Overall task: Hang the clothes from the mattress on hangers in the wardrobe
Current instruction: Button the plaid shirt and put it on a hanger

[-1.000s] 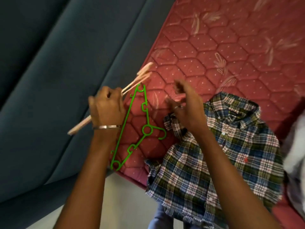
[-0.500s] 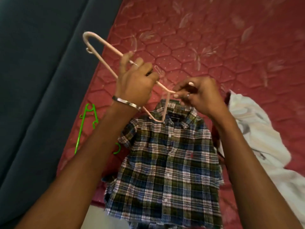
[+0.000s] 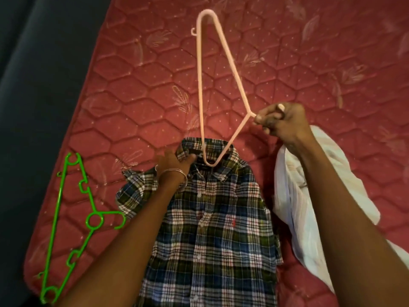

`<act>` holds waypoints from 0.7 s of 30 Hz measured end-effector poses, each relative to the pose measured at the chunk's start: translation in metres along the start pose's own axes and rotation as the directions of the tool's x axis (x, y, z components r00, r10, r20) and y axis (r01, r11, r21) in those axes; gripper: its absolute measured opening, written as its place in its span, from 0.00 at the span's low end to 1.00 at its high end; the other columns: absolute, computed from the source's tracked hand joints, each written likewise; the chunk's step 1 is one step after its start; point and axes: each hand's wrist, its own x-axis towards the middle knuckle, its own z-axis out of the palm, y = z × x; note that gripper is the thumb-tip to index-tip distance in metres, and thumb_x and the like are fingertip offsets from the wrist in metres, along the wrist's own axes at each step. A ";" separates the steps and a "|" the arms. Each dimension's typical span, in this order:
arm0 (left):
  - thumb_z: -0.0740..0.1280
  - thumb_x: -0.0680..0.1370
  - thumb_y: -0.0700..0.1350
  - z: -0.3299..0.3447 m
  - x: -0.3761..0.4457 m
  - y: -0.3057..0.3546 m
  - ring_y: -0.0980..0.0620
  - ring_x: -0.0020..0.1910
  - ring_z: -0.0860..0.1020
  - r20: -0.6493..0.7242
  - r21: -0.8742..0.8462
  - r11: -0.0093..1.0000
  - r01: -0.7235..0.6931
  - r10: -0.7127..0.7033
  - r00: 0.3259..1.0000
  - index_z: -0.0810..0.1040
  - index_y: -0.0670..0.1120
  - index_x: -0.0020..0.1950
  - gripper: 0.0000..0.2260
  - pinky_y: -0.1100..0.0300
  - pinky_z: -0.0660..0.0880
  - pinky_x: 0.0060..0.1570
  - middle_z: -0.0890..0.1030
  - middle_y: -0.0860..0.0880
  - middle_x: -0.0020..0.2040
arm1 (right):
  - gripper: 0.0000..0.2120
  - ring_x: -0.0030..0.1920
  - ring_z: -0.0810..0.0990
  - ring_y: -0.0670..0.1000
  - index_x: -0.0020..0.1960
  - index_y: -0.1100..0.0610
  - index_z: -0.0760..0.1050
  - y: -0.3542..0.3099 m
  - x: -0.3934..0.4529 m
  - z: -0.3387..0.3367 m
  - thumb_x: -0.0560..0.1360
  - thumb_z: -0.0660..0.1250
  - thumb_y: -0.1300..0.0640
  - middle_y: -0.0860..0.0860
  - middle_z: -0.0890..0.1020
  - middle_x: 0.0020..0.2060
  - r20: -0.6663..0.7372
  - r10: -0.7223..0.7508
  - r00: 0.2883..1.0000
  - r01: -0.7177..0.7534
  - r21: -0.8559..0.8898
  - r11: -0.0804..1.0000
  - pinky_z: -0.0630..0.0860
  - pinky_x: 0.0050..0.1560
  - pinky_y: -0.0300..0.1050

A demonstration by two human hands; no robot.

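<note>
A small plaid shirt (image 3: 212, 220) lies flat and buttoned on the red quilted mattress (image 3: 137, 103). My right hand (image 3: 281, 118) grips the hook end of a pale pink hanger (image 3: 200, 85). One corner of the hanger pokes into the shirt's neck opening, and the other corner points away up the mattress. My left hand (image 3: 174, 160), with a metal bangle on the wrist, pinches the left side of the collar. A green hanger (image 3: 73, 220) lies on the mattress to the left of the shirt.
A white garment (image 3: 296, 196) lies bunched to the right of the shirt, partly under my right arm. A dark blue-grey surface (image 3: 37, 85) borders the mattress's left edge. The wardrobe is out of view.
My left hand let go of the pink hanger and dropped to the shirt collar. My right hand swung the hanger round so one corner entered the neck opening. The view shifted left.
</note>
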 end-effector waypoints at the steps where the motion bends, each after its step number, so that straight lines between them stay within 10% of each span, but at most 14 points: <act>1: 0.68 0.68 0.67 0.008 0.001 -0.002 0.35 0.61 0.72 0.006 0.061 0.997 0.057 -0.057 0.998 0.70 0.42 0.66 0.37 0.45 0.71 0.56 0.73 0.37 0.63 | 0.10 0.20 0.72 0.41 0.38 0.62 0.73 0.003 0.007 0.005 0.71 0.68 0.74 0.61 0.67 0.30 0.048 0.004 0.999 -0.002 -0.047 0.999 0.69 0.22 0.34; 7: 0.70 0.73 0.57 0.030 0.024 -0.005 0.37 0.66 0.70 -0.043 0.032 0.999 -0.027 0.028 0.999 0.65 0.43 0.72 0.33 0.47 0.70 0.60 0.70 0.40 0.69 | 0.09 0.23 0.78 0.42 0.45 0.57 0.72 0.013 0.046 0.006 0.73 0.68 0.70 0.45 0.82 0.26 0.164 -0.080 0.983 0.093 -0.070 0.993 0.70 0.24 0.33; 13: 0.64 0.76 0.38 0.019 0.033 -0.021 0.40 0.50 0.78 -0.081 -0.132 0.967 -0.218 0.209 0.975 0.58 0.49 0.76 0.30 0.54 0.73 0.47 0.78 0.41 0.60 | 0.11 0.21 0.75 0.41 0.41 0.57 0.69 0.025 0.063 0.024 0.73 0.69 0.68 0.45 0.82 0.25 0.171 -0.086 0.982 0.094 -0.042 0.995 0.66 0.22 0.33; 21: 0.63 0.79 0.37 0.017 0.044 -0.022 0.67 0.31 0.76 -0.006 -0.508 0.836 -0.210 0.240 0.971 0.77 0.39 0.62 0.12 0.74 0.72 0.34 0.76 0.52 0.38 | 0.15 0.26 0.80 0.45 0.52 0.63 0.71 0.034 0.057 0.035 0.69 0.71 0.70 0.49 0.83 0.28 0.303 -0.016 0.953 0.019 -0.006 1.000 0.73 0.27 0.34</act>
